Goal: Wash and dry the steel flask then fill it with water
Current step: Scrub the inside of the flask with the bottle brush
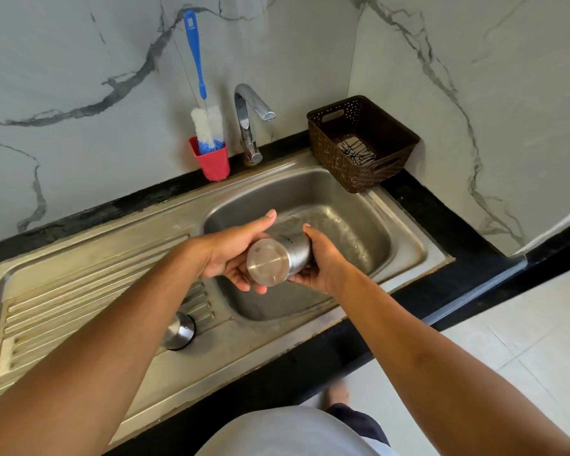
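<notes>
The steel flask [278, 258] is held tilted over the sink basin [343, 205], its flat bottom facing me and its mouth pointing away and down, hidden. My left hand [234, 255] grips the flask from the left with the thumb stretched over the top. My right hand [323, 261] holds it from the right, fingers curled under the body. The flask's steel cap [180, 330] lies on the ribbed draining board [79, 291], partly behind my left forearm. No water runs from the tap [250, 120].
A blue-handled bottle brush [199, 93] stands in a red cup [213, 162] left of the tap. A brown woven basket [362, 143] with a cloth inside sits at the sink's back right corner. Black counter edge [458, 258] borders the sink.
</notes>
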